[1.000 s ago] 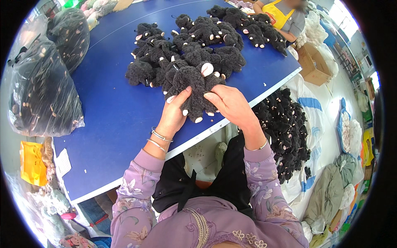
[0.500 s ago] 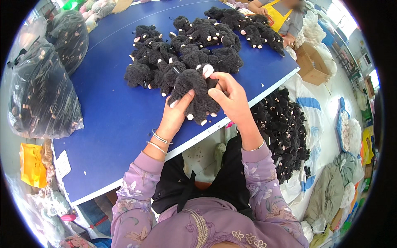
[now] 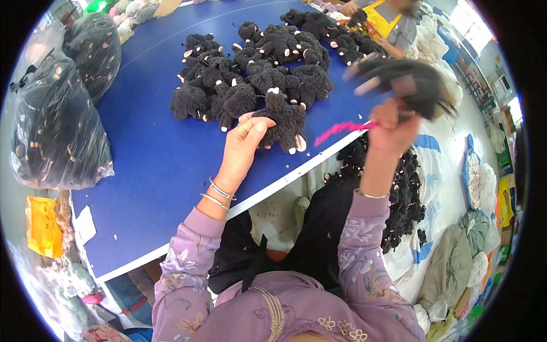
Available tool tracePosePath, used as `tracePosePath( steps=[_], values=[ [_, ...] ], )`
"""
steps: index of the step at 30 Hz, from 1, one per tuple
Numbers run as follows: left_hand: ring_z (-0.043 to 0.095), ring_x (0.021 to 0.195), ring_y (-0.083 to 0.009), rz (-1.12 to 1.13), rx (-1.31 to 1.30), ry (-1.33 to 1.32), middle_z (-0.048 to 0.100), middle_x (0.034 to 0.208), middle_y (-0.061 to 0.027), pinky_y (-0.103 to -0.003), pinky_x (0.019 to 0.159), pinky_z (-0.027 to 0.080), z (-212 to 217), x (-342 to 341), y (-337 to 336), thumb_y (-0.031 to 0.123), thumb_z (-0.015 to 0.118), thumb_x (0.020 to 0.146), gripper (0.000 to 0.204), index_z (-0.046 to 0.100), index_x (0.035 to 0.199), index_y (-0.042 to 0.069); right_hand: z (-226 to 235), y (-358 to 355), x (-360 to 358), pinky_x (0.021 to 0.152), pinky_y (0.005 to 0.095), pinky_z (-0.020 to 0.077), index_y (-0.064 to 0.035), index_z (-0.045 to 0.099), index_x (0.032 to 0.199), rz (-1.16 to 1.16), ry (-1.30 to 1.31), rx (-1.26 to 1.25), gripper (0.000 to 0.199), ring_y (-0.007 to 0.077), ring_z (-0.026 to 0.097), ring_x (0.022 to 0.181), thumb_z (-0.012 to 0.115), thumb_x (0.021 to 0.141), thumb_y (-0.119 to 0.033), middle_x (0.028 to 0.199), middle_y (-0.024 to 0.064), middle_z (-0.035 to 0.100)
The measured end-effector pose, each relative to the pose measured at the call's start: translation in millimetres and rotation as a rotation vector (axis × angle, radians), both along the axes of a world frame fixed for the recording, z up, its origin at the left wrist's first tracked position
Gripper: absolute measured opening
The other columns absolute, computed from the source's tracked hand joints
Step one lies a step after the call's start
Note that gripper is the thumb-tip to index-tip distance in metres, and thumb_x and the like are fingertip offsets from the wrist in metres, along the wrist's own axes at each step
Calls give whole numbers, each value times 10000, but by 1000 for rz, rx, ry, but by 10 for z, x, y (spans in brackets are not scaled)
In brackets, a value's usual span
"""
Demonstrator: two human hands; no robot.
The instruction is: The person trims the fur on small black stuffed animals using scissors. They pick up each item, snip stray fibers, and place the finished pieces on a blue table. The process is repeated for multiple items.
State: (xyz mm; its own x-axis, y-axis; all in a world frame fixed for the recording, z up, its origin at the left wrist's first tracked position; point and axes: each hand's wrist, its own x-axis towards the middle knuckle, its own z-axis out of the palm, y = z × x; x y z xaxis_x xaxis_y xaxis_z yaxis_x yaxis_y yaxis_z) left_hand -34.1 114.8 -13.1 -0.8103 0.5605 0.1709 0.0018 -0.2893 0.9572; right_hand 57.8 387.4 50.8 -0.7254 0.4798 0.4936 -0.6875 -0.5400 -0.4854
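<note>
My left hand is closed on a black fuzzy plush toy with pale feet and a pinkish ear, its thumb pressed on the toy near the table's front edge. Out past that edge on the right, my right hand is raised and smeared by motion, its fingers curled. Above it is a blurred black plush toy with pale tips. A bright pink twisted cord or wrapped handle sticks out leftward from the same hand; what it belongs to is hidden. Several similar black plush toys lie heaped just beyond my left hand.
The blue table has a white edge. Clear plastic bags of dark toys stand on its left. Below its right edge lies a pile of black plush toys on white sheeting. Across the table is a person in a yellow apron near a cardboard box.
My right hand has left the toy between both hands and swung up and right with a black plush toy, now blurred. The pink twisted piece has come into view. My left hand grips a toy on the table.
</note>
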Motion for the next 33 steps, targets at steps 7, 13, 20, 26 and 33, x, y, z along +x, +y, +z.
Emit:
tracePosePath(
  steps=[7,13,20,26,33],
  values=[
    [488,836,-37,13,175,-106,526,966,52,-202,804,387,-8,-11,17,172,587,927,142,643,877,51,-264,-317,-189,362,184,278,22,453,1235,-8,-696,328,489,45,316,426,399,984,-395,1183,206,614],
    [502,842,-39,35,257,-130,554,943,46,-187,775,398,14,-21,-11,62,593,907,96,621,997,45,-179,-791,-252,422,191,319,-21,559,1155,96,-847,554,355,24,448,533,655,820,-90,776,-20,561],
    [541,718,-17,77,259,-226,594,881,42,-175,637,468,151,-62,-55,63,566,934,201,601,1132,50,-252,-689,-267,447,191,362,-31,590,1021,11,-686,456,192,33,487,575,578,829,-39,803,-15,578],
    [547,650,-61,82,275,-221,614,829,2,-213,578,457,130,-123,-125,171,552,956,189,607,1079,37,-350,-647,-294,638,238,476,-21,597,1051,-34,-675,403,235,104,579,732,556,819,-25,861,25,612],
    [517,648,-79,349,278,-113,606,810,-24,-222,561,399,192,-304,-271,207,545,963,197,614,1007,28,-258,377,50,868,346,505,-86,550,1160,290,120,105,287,214,595,988,490,946,-268,1091,91,592]
  ],
)
